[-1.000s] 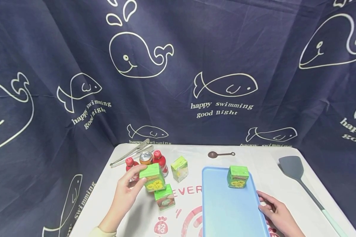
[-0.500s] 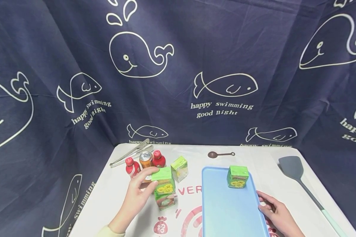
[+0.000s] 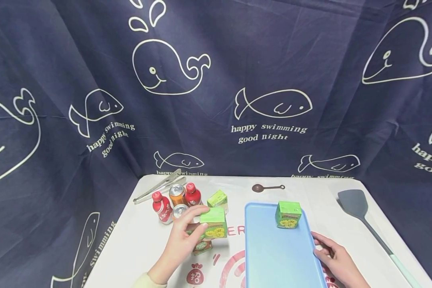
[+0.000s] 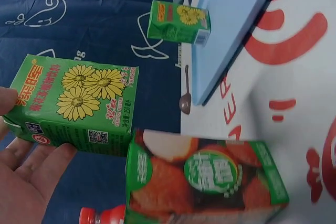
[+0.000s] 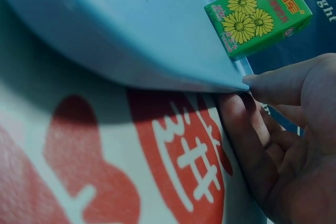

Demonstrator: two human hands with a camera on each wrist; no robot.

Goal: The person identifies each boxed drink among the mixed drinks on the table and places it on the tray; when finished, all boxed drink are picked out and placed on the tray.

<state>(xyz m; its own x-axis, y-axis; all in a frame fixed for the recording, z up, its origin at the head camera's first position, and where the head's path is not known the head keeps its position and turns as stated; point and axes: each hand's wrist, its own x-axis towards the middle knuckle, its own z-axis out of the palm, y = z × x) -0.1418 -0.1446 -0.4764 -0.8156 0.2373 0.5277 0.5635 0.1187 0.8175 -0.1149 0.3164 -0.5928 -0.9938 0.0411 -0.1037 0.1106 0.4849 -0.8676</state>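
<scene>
My left hand [image 3: 183,236] grips a green drink carton [image 4: 79,95] with yellow flowers on it, thumb on one side and fingers on the other. The carton is held above the table, partly covering a brown-and-green drink carton [image 4: 205,174] that stands below it. At the right, my right hand [image 3: 336,258] pinches the right rim of a blue tray [image 3: 273,252], its thumb on top and fingers beneath. A second flower-printed green carton [image 3: 289,215] stands at the tray's far end.
Behind the left hand stand two red-capped bottles [image 3: 162,207], cans [image 3: 177,194] and a yellow-green carton [image 3: 219,200]. Metal tongs [image 3: 160,187] lie at the back left, a brown measuring spoon [image 3: 268,187] at the back, a grey spatula [image 3: 354,202] at the right.
The left hand has moved right with the green flower carton, from beside the bottles to past the brown-and-green carton. A second can top has come into view. The right hand keeps its place.
</scene>
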